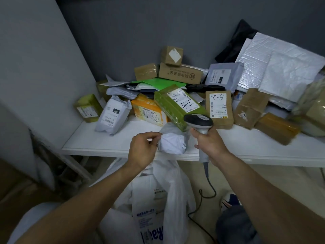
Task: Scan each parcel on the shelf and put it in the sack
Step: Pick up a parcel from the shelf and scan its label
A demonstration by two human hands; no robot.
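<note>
While pinching white parcel (173,144) at front edge of shelf (98,143), readies scanner (198,120) beside it.
Pinches parcel's crumpled end with left hand (143,148), probably to turn label into view; grips scanner handle with right hand (209,143), fingers wrapped, head close for short aim, with sack (163,191) directly below shelf edge, apparently for a short drop.

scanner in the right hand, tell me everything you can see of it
The scanner is a handheld gun type, plastic by its look: a black oval head with a grey patch on top and a light grey handle. The right hand grips the handle, holding it roughly upright over the front of the white shelf, head close to the green parcel. A dark cable leaves the handle's bottom end and curls down to the floor. Its scanning window is hidden.
</note>
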